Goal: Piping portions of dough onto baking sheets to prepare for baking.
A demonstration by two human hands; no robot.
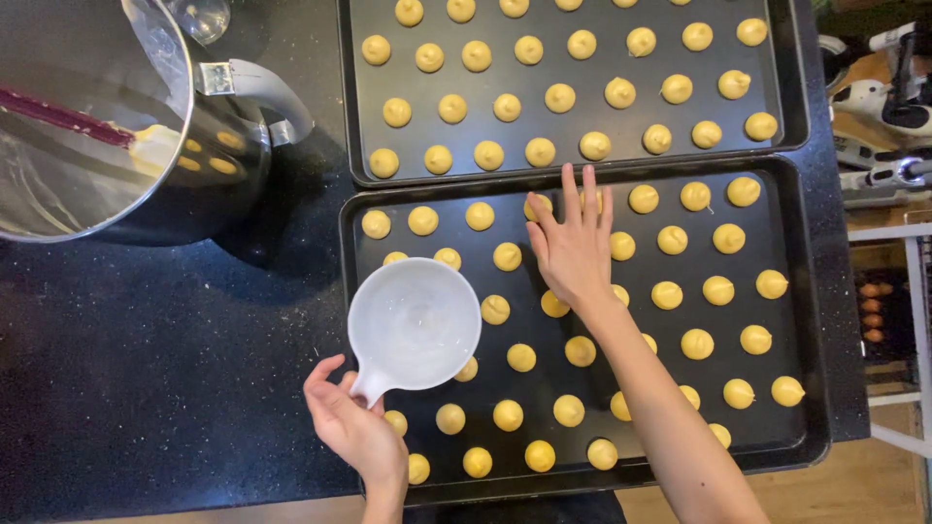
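Item: left hand [354, 427]. Sits at 7 o'clock in the head view, over the near-left corner of the near tray [815, 320]. Grip pinched shut around the short handle of a small white cup [415, 323], thumb over the handle stub. The cup's bowl lies toward 1 o'clock from the hand, held over the tray's left part, mouth up; inside it looks pale and wet, though the contents cannot be told for certain.

Item: right hand [575, 247]. Forearm enters from 5 o'clock and runs toward 11 o'clock across the tray. Grip spread flat, fingers [569, 189] extended toward 12 o'clock, holding nothing. Fingertips rest on or just above the dough mounds [667, 294] in the far row of the near tray; contact cannot be confirmed.

Relation: the cup lies at 8 o'clock from the right hand, near but apart. The cup's long axis, handle to bowl, runs roughly 7 to 1 o'clock. The right hand is the nearer hand to the far-row mounds; the left is taken up by the cup.

Item: far tray [796, 87]. Dark, at 12 o'clock, touching the near tray edge to edge, also filled with rows of yellow mounds.

Item: steel mixing bowl [87, 146]. At 10 o'clock on the black bench [146, 369], with a handle and a red-handled spatula [68, 116] inside.
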